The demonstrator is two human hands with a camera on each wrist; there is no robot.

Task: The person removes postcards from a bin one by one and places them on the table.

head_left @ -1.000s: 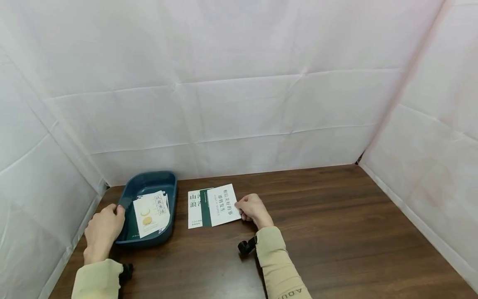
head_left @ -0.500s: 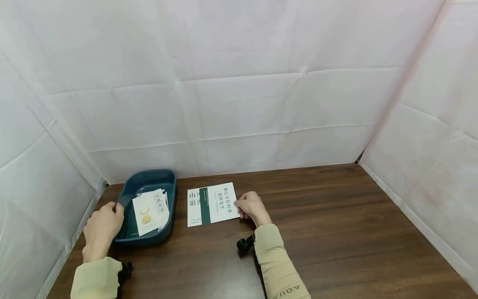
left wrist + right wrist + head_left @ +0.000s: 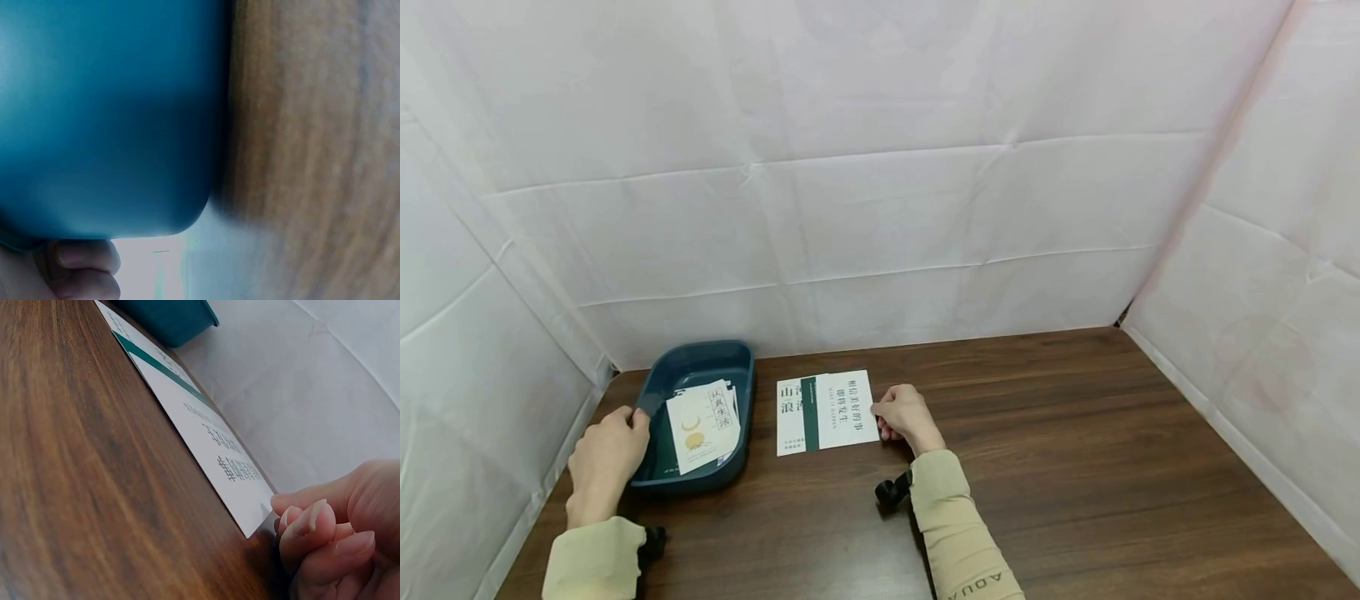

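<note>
As I watched, the right hand (image 3: 912,417) had its thumb and forefinger brought together at the edge of a white card (image 3: 847,408), pinching it, the remaining fingers curled in beneath. That card lay directly left of those fingers, its dark characters running in columns and its pinched edge low over the desk (image 3: 1075,433). A little further left of the fingers showed a dark green strip (image 3: 809,414), and beyond it another white card (image 3: 788,421) with larger characters; I couldn't tell quite how these layers lay over one another.

Well over to the left of the pinch, the left hand (image 3: 606,462) had hold of a blue basin (image 3: 700,362), its fingers bent round the near-left part of the rim. Just right of this grip, inside the basin, lay a pile: on top a white card with a yellow crescent (image 3: 696,425), below it the edges of others, including a dark green card (image 3: 664,463) nearest the fingers.

Behind each set of fingers, a black device sat at the wrist and a pale sleeve (image 3: 958,533) began, the right one lettered. Past the far side of the desk, beyond both hands, hung a creased white sheet (image 3: 880,208).
</note>
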